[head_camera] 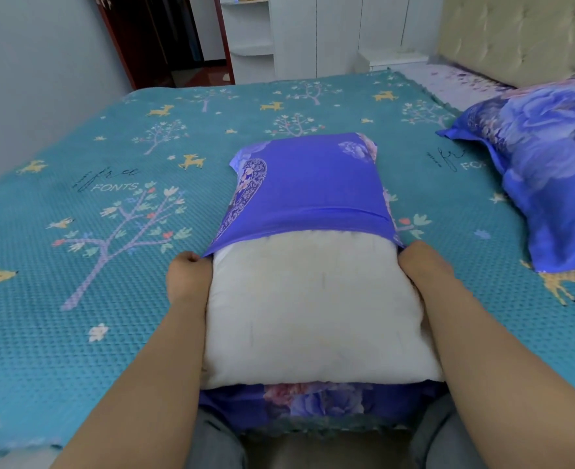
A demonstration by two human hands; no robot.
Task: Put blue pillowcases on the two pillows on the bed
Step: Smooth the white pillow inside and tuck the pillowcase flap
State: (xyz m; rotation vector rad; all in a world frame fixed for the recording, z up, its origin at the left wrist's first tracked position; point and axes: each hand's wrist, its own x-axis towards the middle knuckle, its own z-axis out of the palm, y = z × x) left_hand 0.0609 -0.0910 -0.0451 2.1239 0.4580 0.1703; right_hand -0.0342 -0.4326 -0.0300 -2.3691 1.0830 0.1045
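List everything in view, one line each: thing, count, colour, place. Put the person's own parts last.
white pillow: 1, white, bed's near edge, far half inside the case
blue pillowcase: 1, blue floral, pulled partway over the white pillow, lower flap under its near end
cased pillow: 1, blue floral, right side of bed
bedspread: 1, teal with trees and deer, covering the bed
headboard: 1, beige tufted, far right
wardrobe: 1, white, behind the bed
doorway: 1, dark, far left
left hand: 1, grips the case's left edge
right hand: 1, grips the case's right edge
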